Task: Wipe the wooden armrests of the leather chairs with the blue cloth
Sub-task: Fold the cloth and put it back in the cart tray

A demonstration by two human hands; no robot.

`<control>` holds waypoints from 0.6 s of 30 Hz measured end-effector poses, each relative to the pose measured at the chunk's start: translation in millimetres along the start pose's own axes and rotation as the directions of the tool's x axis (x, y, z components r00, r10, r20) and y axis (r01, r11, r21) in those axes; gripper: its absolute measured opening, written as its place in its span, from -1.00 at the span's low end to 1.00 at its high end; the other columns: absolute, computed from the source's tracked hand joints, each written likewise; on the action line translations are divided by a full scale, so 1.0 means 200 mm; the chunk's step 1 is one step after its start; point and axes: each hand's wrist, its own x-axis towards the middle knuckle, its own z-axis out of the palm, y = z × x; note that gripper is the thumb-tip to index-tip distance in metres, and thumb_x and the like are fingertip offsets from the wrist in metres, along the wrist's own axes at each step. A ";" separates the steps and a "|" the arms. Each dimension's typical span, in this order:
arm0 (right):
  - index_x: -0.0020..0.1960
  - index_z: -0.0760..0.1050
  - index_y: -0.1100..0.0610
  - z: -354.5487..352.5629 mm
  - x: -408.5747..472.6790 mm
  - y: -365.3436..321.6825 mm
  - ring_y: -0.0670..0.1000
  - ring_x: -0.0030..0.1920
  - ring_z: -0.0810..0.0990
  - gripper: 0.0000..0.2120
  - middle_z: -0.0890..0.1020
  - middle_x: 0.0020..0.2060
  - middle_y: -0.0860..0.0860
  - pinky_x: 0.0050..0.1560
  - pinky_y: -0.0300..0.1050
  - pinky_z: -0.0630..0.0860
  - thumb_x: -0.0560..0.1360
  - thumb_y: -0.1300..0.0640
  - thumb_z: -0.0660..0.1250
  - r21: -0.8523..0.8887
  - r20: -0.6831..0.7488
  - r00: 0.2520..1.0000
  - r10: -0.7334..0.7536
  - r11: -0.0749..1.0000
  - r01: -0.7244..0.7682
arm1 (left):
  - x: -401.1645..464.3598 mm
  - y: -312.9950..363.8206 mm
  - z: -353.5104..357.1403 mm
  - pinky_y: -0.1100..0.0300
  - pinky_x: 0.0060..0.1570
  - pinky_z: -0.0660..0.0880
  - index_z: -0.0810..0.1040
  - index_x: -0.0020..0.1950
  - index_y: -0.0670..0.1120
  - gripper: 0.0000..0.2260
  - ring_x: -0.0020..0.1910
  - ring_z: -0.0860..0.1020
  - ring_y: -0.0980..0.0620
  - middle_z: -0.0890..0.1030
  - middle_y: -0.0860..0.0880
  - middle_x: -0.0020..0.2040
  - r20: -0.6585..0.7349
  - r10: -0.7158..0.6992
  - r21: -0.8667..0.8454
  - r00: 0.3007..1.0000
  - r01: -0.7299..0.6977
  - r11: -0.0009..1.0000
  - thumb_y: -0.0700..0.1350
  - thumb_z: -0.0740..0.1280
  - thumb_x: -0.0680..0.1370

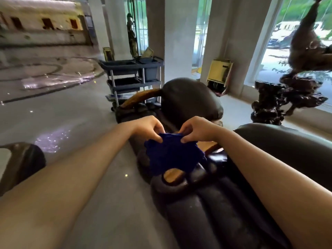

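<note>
A crumpled blue cloth [172, 155] hangs in the middle of the view, pinched at its top edge by both hands. My left hand [149, 128] grips its upper left part and my right hand [195, 131] its upper right part. The cloth drapes over the wooden armrest [173, 174] of the near dark leather chair [206, 209]; a patch of light wood shows just below it and another [208, 146] to its right. A second dark leather chair [186, 99] stands beyond, with its curved wooden armrest [142, 97] on the left.
A grey cleaning cart [133, 76] stands behind the far chair. White pillars [176, 36] and tall windows line the back. A dark gnarled wood sculpture [280, 103] sits at the right. Polished stone floor [71, 112] opens to the left, with another dark seat [21, 162] at the left edge.
</note>
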 end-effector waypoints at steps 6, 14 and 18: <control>-0.04 0.62 0.13 0.06 0.59 -0.14 -0.09 -0.21 0.61 -0.82 0.66 -0.21 0.00 -0.16 -0.28 0.52 0.35 0.19 0.47 -0.042 0.098 0.988 -0.120 0.991 0.125 | 0.10 -0.44 -0.24 0.05 -0.07 0.62 0.63 -0.02 -0.02 -0.85 -0.10 0.64 -0.01 0.67 -0.07 -0.10 -0.063 -0.101 -0.045 0.993 0.099 0.994 -0.19 0.40 0.44; 0.03 0.61 0.16 0.00 1.47 -0.29 -0.03 -0.12 0.63 -0.77 0.67 -0.13 0.03 -0.01 -0.17 0.55 0.38 0.15 0.45 -0.090 0.188 0.937 -0.294 0.945 0.314 | 0.35 -0.95 -0.70 0.25 -0.15 0.54 0.62 0.03 -0.02 -0.83 -0.14 0.60 0.13 0.65 0.02 -0.12 -0.192 -0.218 -0.034 0.957 0.215 0.976 -0.16 0.38 0.45; -0.03 0.61 0.10 0.03 1.89 -0.35 -0.12 -0.24 0.61 -0.82 0.65 -0.24 -0.04 -0.14 -0.26 0.55 0.37 0.14 0.46 -0.075 0.234 0.912 -0.336 0.929 0.362 | 0.45 -1.21 -0.89 0.33 -0.20 0.50 0.62 0.02 0.01 -0.82 -0.20 0.60 0.21 0.63 0.14 -0.18 -0.236 -0.262 -0.066 0.936 0.253 0.965 -0.16 0.37 0.45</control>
